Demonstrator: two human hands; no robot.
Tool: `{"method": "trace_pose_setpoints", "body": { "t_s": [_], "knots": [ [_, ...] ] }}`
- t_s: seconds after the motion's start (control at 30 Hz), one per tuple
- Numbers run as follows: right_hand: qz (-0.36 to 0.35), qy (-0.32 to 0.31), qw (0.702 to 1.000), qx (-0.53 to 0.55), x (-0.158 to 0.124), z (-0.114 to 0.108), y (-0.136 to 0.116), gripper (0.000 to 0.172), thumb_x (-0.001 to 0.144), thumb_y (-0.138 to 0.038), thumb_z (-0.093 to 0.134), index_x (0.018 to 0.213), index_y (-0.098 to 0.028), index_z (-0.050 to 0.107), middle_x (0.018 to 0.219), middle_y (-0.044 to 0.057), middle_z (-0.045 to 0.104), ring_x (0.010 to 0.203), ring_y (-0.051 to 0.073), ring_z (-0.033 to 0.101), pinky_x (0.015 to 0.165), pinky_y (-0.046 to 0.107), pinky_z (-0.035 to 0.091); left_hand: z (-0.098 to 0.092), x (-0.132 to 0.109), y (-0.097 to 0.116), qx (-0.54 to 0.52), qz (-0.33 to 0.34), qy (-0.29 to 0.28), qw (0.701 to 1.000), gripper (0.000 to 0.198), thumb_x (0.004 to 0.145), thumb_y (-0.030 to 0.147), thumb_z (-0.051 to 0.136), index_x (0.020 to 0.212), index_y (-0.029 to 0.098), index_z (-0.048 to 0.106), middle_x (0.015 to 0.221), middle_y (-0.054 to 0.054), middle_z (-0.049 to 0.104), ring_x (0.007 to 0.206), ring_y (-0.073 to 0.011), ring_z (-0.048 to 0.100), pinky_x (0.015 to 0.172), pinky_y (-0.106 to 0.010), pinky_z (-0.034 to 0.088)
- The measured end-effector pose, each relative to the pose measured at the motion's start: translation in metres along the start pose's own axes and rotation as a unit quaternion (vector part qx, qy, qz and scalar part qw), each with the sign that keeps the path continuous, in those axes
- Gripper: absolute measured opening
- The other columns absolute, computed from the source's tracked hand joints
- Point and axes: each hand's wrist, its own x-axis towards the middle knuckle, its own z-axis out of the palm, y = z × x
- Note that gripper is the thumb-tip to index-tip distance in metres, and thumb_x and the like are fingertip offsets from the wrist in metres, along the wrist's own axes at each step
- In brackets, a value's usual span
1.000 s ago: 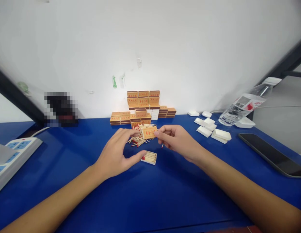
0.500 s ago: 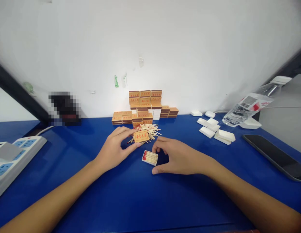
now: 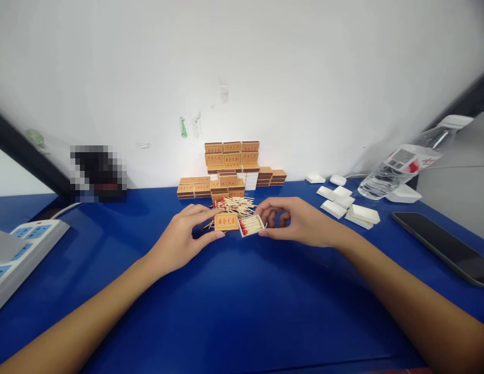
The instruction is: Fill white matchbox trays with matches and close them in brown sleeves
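Note:
Between the thumb and fingers of my left hand [image 3: 189, 231] is an orange matchbox sleeve [image 3: 226, 222] with red lettering. My right hand [image 3: 298, 222] pinches the right end of a white matchbox tray [image 3: 251, 226] filled with red-tipped matches. The tray's left end is right beside the sleeve's right end; whether it has entered cannot be seen. Just behind both lies a heap of loose matches [image 3: 237, 204], partly hidden by the sleeve and tray. Stacked matchboxes [image 3: 231, 158] stand behind the heap against the wall.
Several white trays [image 3: 345, 201] are scattered at the right. Near them are a tilted plastic water bottle [image 3: 401, 161] and a black phone [image 3: 444, 246]. A white power strip [image 3: 27, 249] lies at the left on the blue table [image 3: 234, 317], near a blurred dark object [image 3: 97, 174].
My right hand has taken hold of the match-filled tray, lifted it off the table and brought it up against the sleeve's right end. My left hand still holds the sleeve.

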Motion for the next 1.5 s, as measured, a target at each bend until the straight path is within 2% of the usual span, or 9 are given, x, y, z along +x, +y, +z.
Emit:
{"method": "trace_pose_setpoints", "body": {
  "t_s": [0.4, 0.53, 0.77, 1.0, 1.17, 1.33, 1.4, 1.5],
  "knots": [
    [0.002, 0.020, 0.999, 0.032, 0.000, 0.004, -0.004, 0.040, 0.084, -0.047, 0.083, 0.114, -0.023, 0.071, 0.093, 0.003, 0.073, 0.076, 0.016, 0.064, 0.059, 0.029, 0.049, -0.005, 0.003, 0.001, -0.040, -0.001, -0.016, 0.999, 0.048, 0.095, 0.048, 0.075, 0.140, 0.029, 0.069, 0.107, -0.006, 0.074, 0.092, -0.0213, 0.066, 0.080, -0.038, 0.057],
    [0.008, 0.024, 0.998, 0.060, 0.001, 0.003, -0.004, 0.041, 0.085, -0.047, 0.084, 0.115, -0.023, 0.069, 0.092, 0.003, 0.076, 0.078, 0.018, 0.068, 0.060, 0.030, 0.049, -0.009, 0.006, 0.002, -0.069, -0.029, -0.022, 0.997, 0.049, 0.094, 0.046, 0.077, 0.140, 0.029, 0.069, 0.110, -0.006, 0.075, 0.094, -0.0215, 0.068, 0.084, -0.039, 0.059],
    [0.016, 0.038, 0.995, 0.095, 0.000, 0.002, -0.012, 0.041, 0.083, -0.046, 0.085, 0.112, -0.021, 0.069, 0.089, 0.003, 0.077, 0.073, 0.016, 0.069, 0.059, 0.029, 0.051, -0.012, 0.009, 0.000, -0.194, -0.087, -0.057, 0.975, 0.049, 0.094, 0.046, 0.076, 0.138, 0.026, 0.072, 0.122, -0.008, 0.076, 0.096, -0.0224, 0.071, 0.084, -0.039, 0.062],
    [0.024, 0.041, 0.991, 0.122, 0.001, 0.002, -0.013, 0.041, 0.081, -0.046, 0.086, 0.112, -0.022, 0.070, 0.088, 0.003, 0.078, 0.066, 0.014, 0.064, 0.052, 0.028, 0.050, -0.013, 0.008, -0.001, -0.199, -0.108, -0.069, 0.972, 0.050, 0.093, 0.048, 0.077, 0.138, 0.026, 0.072, 0.124, -0.009, 0.077, 0.099, -0.0246, 0.073, 0.084, -0.042, 0.065],
    [0.017, 0.037, 0.994, 0.105, 0.000, 0.002, -0.011, 0.040, 0.082, -0.046, 0.085, 0.110, -0.021, 0.070, 0.090, 0.004, 0.078, 0.070, 0.015, 0.064, 0.056, 0.028, 0.050, -0.012, 0.008, 0.001, -0.219, -0.108, -0.075, 0.967, 0.051, 0.092, 0.048, 0.077, 0.136, 0.024, 0.073, 0.121, -0.010, 0.078, 0.100, -0.0257, 0.074, 0.084, -0.043, 0.065],
    [0.016, 0.036, 0.995, 0.092, -0.001, 0.002, -0.012, 0.040, 0.082, -0.047, 0.086, 0.108, -0.021, 0.071, 0.088, 0.003, 0.077, 0.071, 0.015, 0.065, 0.059, 0.029, 0.049, -0.012, 0.008, 0.002, -0.211, -0.099, -0.077, 0.969, 0.053, 0.090, 0.049, 0.079, 0.137, 0.027, 0.073, 0.112, -0.008, 0.080, 0.090, -0.0229, 0.073, 0.081, -0.042, 0.065],
    [0.016, 0.050, 0.995, 0.090, 0.000, 0.004, -0.013, 0.040, 0.082, -0.047, 0.086, 0.108, -0.021, 0.071, 0.088, 0.003, 0.077, 0.070, 0.015, 0.066, 0.059, 0.029, 0.050, -0.012, 0.008, 0.002, -0.213, -0.104, -0.077, 0.968, 0.054, 0.089, 0.050, 0.079, 0.137, 0.028, 0.073, 0.114, -0.008, 0.080, 0.088, -0.0228, 0.074, 0.082, -0.043, 0.065],
    [0.012, 0.101, 0.991, 0.088, 0.001, 0.011, -0.014, 0.039, 0.083, -0.048, 0.085, 0.106, -0.020, 0.071, 0.085, 0.003, 0.077, 0.070, 0.015, 0.066, 0.060, 0.029, 0.050, -0.012, 0.008, 0.003, -0.227, -0.109, -0.077, 0.965, 0.049, 0.092, 0.051, 0.076, 0.135, 0.027, 0.074, 0.118, -0.009, 0.080, 0.098, -0.0263, 0.075, 0.088, -0.046, 0.065]
  ]
}}
